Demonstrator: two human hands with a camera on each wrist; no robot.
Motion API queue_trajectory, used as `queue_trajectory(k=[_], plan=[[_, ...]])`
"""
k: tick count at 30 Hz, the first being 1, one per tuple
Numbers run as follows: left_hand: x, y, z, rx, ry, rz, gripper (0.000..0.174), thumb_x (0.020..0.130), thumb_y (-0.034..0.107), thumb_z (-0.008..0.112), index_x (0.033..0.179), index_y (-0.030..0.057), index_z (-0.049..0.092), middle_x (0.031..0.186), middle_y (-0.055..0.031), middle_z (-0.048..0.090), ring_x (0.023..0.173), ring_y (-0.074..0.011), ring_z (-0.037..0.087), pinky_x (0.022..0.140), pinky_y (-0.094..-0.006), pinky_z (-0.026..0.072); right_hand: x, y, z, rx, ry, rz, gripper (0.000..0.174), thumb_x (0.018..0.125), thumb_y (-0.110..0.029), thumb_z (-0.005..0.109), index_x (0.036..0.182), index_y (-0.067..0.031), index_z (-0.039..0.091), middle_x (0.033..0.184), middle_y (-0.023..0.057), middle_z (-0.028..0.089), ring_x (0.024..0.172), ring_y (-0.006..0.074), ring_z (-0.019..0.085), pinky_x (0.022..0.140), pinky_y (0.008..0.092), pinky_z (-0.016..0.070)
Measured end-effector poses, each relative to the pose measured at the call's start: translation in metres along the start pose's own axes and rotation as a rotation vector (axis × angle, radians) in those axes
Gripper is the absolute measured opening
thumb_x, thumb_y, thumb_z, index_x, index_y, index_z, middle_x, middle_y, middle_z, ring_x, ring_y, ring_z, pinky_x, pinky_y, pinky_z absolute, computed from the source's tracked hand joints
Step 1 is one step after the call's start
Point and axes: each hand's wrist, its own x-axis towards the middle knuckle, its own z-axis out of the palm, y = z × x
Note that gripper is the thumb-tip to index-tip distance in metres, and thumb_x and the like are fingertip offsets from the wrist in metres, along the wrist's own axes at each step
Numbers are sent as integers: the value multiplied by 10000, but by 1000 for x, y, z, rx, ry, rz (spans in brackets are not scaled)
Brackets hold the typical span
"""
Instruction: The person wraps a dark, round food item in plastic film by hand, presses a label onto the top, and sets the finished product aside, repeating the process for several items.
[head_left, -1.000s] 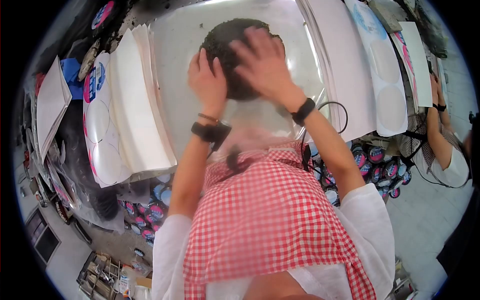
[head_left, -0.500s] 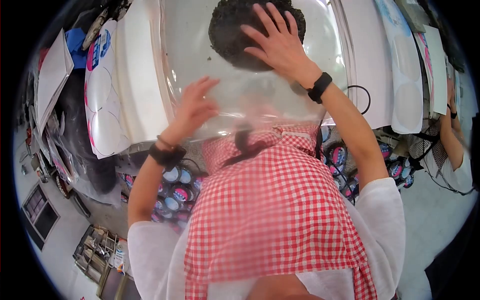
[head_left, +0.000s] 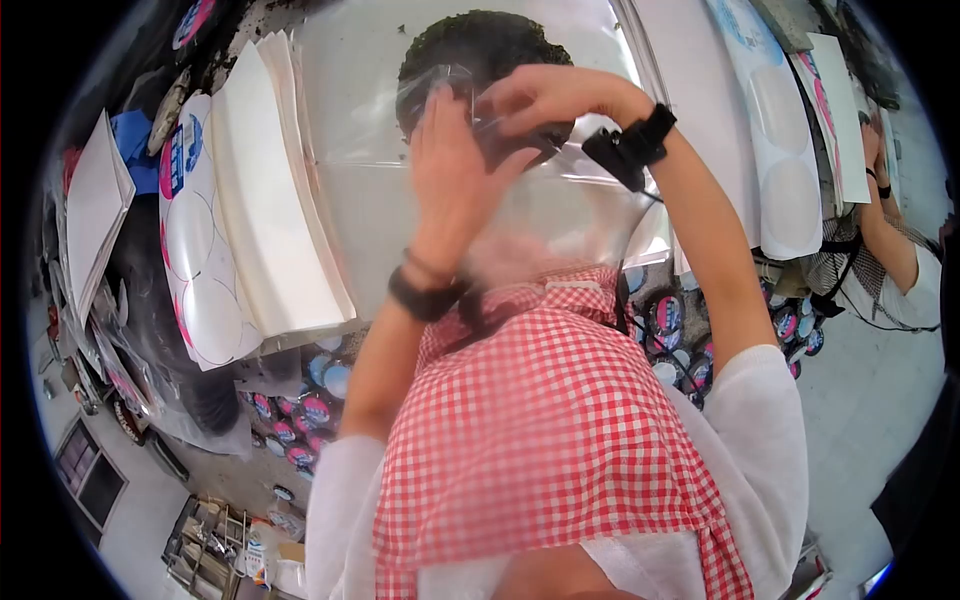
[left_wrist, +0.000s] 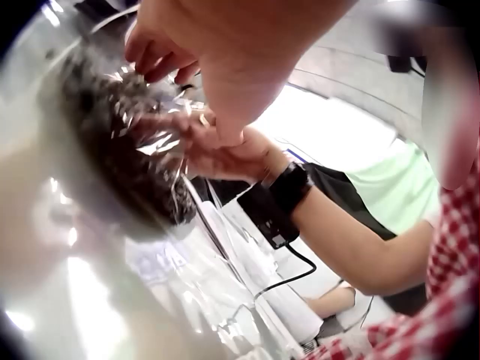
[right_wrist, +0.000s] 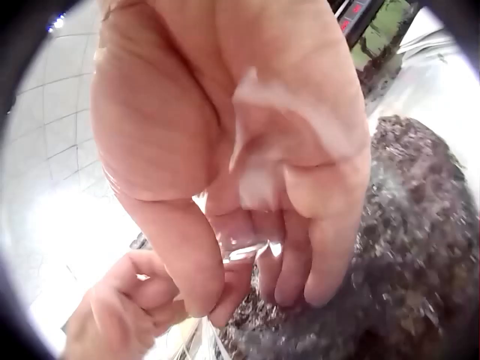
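Head view: over dark, round seaweed [head_left: 490, 38], the right hand [head_left: 555, 97] pinches clear plastic [head_left: 590, 185]. Close on its left, the left hand [head_left: 450, 180] touches the plastic, thumb spread.

Glossy, creased plastic film [head_left: 385, 190] shines around the left hand [head_left: 452, 175] and right hand [head_left: 550, 95], a rough, grainy disc [head_left: 490, 40] beneath them, matt paper [head_left: 268, 200] and shiny labels [head_left: 203, 250] to their left, a matt cloth apron [head_left: 530, 420] below.
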Motion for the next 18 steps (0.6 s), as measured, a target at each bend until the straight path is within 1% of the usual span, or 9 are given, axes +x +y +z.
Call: queue_trajectory(k=[1,3,5,7,9,10,14,17,18], plan=[[6,-5,15,82,-3,27,613,844,380,689,1286,-2,504,1349,-174,499,1205,-303,497,932,-412,391,1,-9,-4,-11,-21,146,247,840,-186,664,749,19,562,947,162,675,1040,243,623,787,373,473],[7,-11,29,217,-57,24,684,877,414,622,1367,-22,427,1462,-183,387,1331,-323,376,1020,-454,301,-4,-30,9,-373,236,119,213,802,-181,681,802,10,585,912,158,655,936,321,627,776,404,480],[7,-16,38,329,-154,-46,714,914,427,541,1421,-40,354,1528,-181,289,1391,-327,275,1051,-478,221,-26,-58,35,-1005,946,-179,297,765,-269,718,908,-26,623,1027,105,634,899,308,612,763,380,496],[9,-16,38,353,-163,-59,643,941,363,469,1432,-34,345,1525,-183,291,1394,-305,276,1031,-477,234,-53,-61,71,-710,1112,65,409,776,-320,712,1033,-13,631,1209,149,584,1102,311,560,898,421,462],[9,-13,37,366,-193,-78,634,939,340,474,1430,-40,346,1534,-176,273,1398,-300,266,1031,-480,231,-46,-34,103,-933,1124,410,439,793,-343,696,1122,-60,634,1332,204,489,1238,347,452,980,490,390],[8,-14,36,287,-232,-106,609,938,320,468,1450,15,344,1539,-243,205,1404,-398,208,1048,-514,205,-40,-23,114,-1037,1122,591,458,802,-355,688,1166,-83,636,1393,232,442,1306,365,398,1021,525,354],[10,0,33,496,-165,-73,600,914,266,494,1481,151,336,1479,-412,101,1337,-618,117,1069,-631,124,-2,4,110,-877,1159,436,403,841,-335,647,1242,-307,620,1479,281,311,1361,451,290,1053,594,278],[12,-14,38,276,-105,13,621,892,165,509,1482,112,323,1473,-415,114,1328,-616,158,1059,-647,164,17,18,110,-704,1190,187,500,831,-217,665,1307,-123,540,1366,254,446,1259,420,433,999,527,380],[13,-14,35,73,-148,-2,640,869,68,508,1477,51,307,1470,-402,163,1338,-568,227,1067,-588,249,17,12,105,-312,1202,187,515,823,-192,675,1306,-93,526,1329,242,469,1210,403,468,963,498,407]])
